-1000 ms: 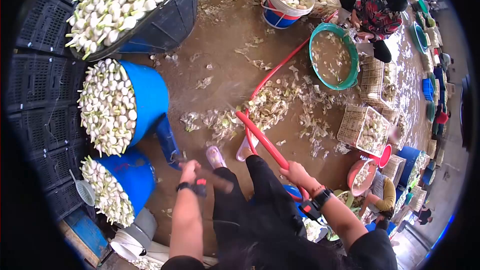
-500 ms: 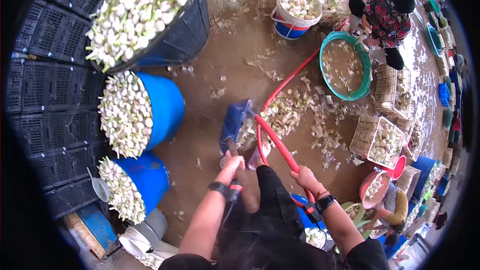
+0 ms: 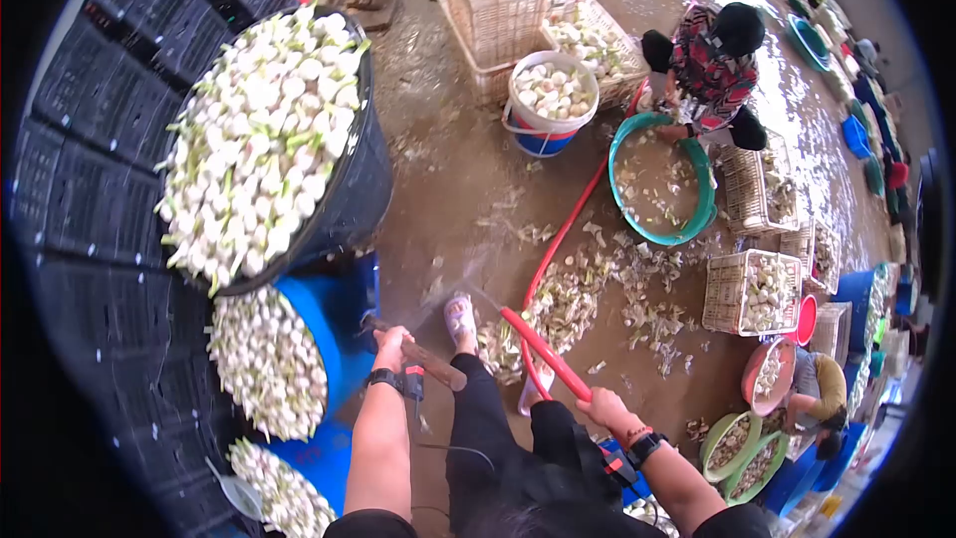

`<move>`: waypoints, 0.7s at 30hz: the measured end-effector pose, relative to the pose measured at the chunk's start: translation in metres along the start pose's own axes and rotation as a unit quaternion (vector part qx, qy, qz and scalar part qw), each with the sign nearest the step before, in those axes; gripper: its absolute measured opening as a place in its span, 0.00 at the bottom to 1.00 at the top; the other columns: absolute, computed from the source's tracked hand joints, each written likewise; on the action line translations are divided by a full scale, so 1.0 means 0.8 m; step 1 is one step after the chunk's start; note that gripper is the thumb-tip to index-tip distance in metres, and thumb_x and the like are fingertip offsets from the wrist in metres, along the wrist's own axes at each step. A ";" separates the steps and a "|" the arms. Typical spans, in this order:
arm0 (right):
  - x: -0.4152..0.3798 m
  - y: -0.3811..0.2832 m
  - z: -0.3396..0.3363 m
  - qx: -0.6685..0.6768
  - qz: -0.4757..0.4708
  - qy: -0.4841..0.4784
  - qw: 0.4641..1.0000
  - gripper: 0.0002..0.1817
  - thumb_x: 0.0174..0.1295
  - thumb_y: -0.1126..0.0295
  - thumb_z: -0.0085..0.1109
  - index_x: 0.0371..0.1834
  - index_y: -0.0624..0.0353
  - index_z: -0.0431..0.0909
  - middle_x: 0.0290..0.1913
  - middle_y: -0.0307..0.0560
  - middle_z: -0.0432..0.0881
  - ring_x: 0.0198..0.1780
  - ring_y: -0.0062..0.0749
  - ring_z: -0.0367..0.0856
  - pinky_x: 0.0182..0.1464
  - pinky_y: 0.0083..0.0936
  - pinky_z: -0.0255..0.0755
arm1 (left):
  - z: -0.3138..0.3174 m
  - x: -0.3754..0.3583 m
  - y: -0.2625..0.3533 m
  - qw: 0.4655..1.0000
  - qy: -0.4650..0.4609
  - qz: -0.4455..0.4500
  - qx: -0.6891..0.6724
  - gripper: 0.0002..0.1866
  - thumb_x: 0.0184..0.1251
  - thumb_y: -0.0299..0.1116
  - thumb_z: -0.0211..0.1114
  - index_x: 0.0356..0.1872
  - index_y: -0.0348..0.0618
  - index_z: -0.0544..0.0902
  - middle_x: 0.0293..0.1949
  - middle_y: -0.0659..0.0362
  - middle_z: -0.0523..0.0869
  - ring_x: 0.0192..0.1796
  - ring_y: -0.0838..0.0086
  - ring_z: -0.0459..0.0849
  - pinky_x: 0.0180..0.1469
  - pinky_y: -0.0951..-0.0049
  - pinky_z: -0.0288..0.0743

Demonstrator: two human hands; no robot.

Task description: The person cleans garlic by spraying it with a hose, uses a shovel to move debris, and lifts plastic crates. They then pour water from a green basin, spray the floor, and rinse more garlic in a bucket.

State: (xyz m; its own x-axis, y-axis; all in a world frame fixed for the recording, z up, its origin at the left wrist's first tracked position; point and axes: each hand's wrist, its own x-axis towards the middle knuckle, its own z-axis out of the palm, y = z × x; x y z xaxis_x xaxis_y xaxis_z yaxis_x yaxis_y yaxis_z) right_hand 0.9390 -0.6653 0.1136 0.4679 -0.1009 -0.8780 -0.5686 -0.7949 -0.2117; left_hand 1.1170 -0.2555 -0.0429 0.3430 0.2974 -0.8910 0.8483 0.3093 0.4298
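Note:
My left hand [image 3: 393, 341] is closed round a wooden handle [image 3: 428, 363]. The handle's far end meets a dark blue blade [image 3: 370, 289], partly hidden beside the blue barrel [image 3: 334, 339]. In my right hand [image 3: 605, 408] is a red hose [image 3: 546, 353], its end pointing forward and left with water spraying out over the wet floor [image 3: 438, 209]. Peelings and trimmings [image 3: 568, 304] lie in a heap just beyond the hose. My foot in a light shoe [image 3: 459, 317] stands between the handle and the hose.
A large black tub [image 3: 370, 169] of white bulbs stands at the left, by stacked black crates [image 3: 90, 179]. A co-worker [image 3: 712, 70] crouches at a green basin [image 3: 711, 189]. Wicker baskets [image 3: 727, 289] and a bucket [image 3: 546, 139] stand around; another person [image 3: 819, 394] sits lower right.
The blue blade and my left hand have moved left, towards the barrels. The view has shifted, and my foot has come into sight. The hose end now points further left.

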 end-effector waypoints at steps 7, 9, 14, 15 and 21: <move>0.044 -0.109 -0.052 0.025 0.040 0.000 0.999 0.24 0.51 0.50 0.51 0.37 0.62 0.76 0.32 0.62 0.79 0.39 0.53 0.78 0.45 0.42 0.71 | 0.022 0.075 0.035 0.970 -0.006 -0.019 0.244 0.54 0.32 0.26 0.59 0.66 0.45 0.38 0.28 0.53 0.75 0.22 0.70 0.73 0.19 0.69 0.68; 0.065 -0.139 -0.081 0.073 0.024 0.020 0.997 0.23 0.51 0.50 0.51 0.36 0.61 0.77 0.32 0.61 0.79 0.39 0.53 0.78 0.44 0.42 0.71 | 0.025 0.006 0.080 0.981 -0.038 0.012 0.190 0.50 0.35 0.26 0.59 0.64 0.43 0.41 0.24 0.53 0.75 0.20 0.70 0.74 0.18 0.69 0.68; 0.099 -0.219 -0.174 0.138 -0.009 -0.002 0.990 0.24 0.52 0.48 0.50 0.32 0.62 0.77 0.26 0.57 0.79 0.32 0.50 0.79 0.40 0.39 0.72 | 0.039 -0.049 0.146 0.977 -0.136 -0.020 0.164 0.31 0.45 0.23 0.57 0.52 0.40 0.55 0.16 0.54 0.73 0.16 0.69 0.74 0.17 0.69 0.70; 0.103 -0.234 -0.196 0.163 -0.027 -0.009 0.986 0.25 0.52 0.48 0.50 0.32 0.63 0.77 0.23 0.55 0.79 0.29 0.46 0.80 0.37 0.37 0.73 | 0.045 -0.050 0.154 0.974 -0.155 -0.017 0.164 0.25 0.45 0.23 0.58 0.47 0.40 0.59 0.16 0.54 0.73 0.16 0.69 0.74 0.18 0.68 0.70; 0.193 -0.289 -0.274 0.138 -0.134 0.048 0.980 0.23 0.54 0.51 0.51 0.31 0.64 0.76 0.18 0.49 0.77 0.21 0.37 0.78 0.29 0.32 0.72 | 0.127 -0.070 0.219 0.980 -0.165 -0.021 0.108 0.16 0.45 0.24 0.58 0.37 0.40 0.63 0.16 0.54 0.74 0.16 0.68 0.75 0.19 0.69 0.71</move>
State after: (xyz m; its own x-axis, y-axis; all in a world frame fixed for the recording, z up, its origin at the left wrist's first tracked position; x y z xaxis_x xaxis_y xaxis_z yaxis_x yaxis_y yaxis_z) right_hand 1.2914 -0.6282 0.1211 0.6796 0.0231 -0.7333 -0.5721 -0.6090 -0.5494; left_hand 1.2870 -0.3095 0.0674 0.3868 -0.0307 -0.9217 0.9181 0.1066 0.3817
